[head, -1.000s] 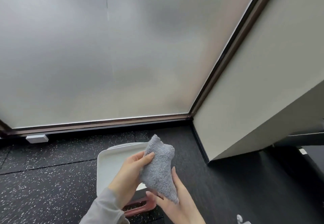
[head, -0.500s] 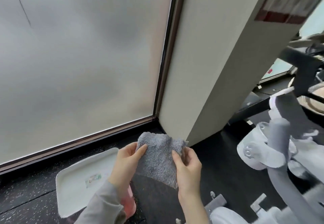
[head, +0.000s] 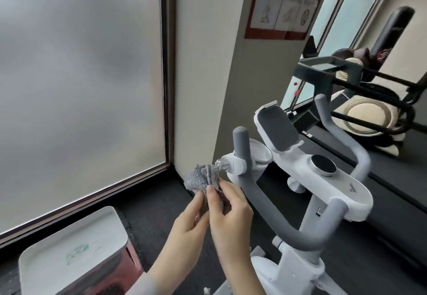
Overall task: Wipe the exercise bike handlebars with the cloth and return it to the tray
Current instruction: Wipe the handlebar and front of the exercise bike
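Holding the cloth (head: 203,179) bunched between both hands, the person stands just short of the bike's handlebars (head: 245,179). The left hand (head: 184,220) and the right hand (head: 228,209) both pinch the lower end of the cloth, fingers closed on it, so its free end fans upward near the middle of the frame. The nearest handlebar — a grey padded post — rises just to the right of the cloth, its long axis close to upright, then sweeps down and right in a curve. The right hand is nearer to it, almost touching the lower bend. The cloth looks grey, fluffy and pleated into soft folds. The tray (head: 74,248) sits at lower left, white and bare except for a small label, well apart from the hands.
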